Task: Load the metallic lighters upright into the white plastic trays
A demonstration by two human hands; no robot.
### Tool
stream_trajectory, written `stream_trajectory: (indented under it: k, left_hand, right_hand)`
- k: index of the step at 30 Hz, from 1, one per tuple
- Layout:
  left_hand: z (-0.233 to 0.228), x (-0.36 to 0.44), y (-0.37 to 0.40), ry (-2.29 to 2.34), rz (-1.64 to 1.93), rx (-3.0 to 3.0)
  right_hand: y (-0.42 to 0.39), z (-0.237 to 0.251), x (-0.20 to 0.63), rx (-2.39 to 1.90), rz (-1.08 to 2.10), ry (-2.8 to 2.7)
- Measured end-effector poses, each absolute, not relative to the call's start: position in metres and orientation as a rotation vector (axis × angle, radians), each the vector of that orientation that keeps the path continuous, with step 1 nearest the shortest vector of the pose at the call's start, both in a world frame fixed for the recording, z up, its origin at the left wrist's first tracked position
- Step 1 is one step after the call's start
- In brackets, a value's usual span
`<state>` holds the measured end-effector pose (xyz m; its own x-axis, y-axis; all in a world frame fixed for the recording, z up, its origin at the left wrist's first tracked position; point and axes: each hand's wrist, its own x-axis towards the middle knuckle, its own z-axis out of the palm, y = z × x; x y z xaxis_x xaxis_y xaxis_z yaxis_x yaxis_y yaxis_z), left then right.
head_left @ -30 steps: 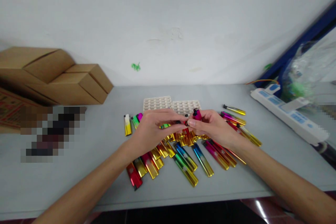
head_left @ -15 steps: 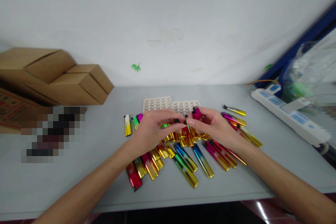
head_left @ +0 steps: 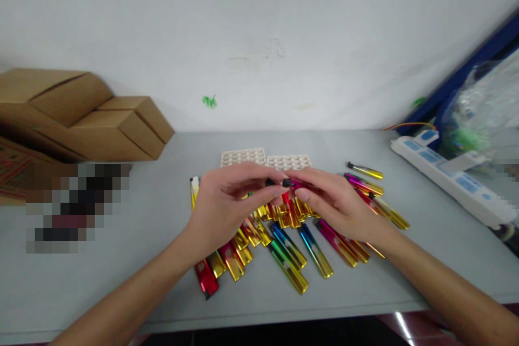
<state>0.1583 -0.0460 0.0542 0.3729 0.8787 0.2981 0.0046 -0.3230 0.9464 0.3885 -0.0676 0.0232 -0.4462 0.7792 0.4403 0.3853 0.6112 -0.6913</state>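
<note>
My right hand (head_left: 338, 197) is closed around a magenta lighter (head_left: 295, 184), its black top end pointing left. My left hand (head_left: 227, 203) is pinched just beside that end, with a small black piece (head_left: 270, 181) showing between thumb and fingers; its kind I cannot make out. Below both hands lies a spread of shiny lighters in gold, red, green, blue and magenta, such as a blue-gold lighter (head_left: 316, 251) and a green-gold lighter (head_left: 288, 267). My hands hide part of the pile.
Two white trays with rows of holes, a left tray (head_left: 243, 155) and a right tray (head_left: 288, 161), lie behind my hands. Cardboard boxes (head_left: 133, 130) stand at the left. A white power strip (head_left: 450, 181) and a clear plastic bag (head_left: 474, 113) are at the right.
The magenta lighter has tipped from upright to lying over leftward, its top now at my left fingertips. My left hand has shifted slightly, covering more of the lighters at the left.
</note>
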Motion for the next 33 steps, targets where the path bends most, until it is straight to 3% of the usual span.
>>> stream_trajectory:
  k: [8, 33]
  left_hand:
    - [0.058, 0.153, -0.046, 0.882, 1.112, 1.971]
    - [0.061, 0.149, -0.039, 0.89, 0.951, 2.147]
  right_hand:
    - [-0.073, 0.03, 0.392, -0.929, 0.626, -2.038]
    - [-0.072, 0.037, 0.395, -0.919, 0.617, -2.148]
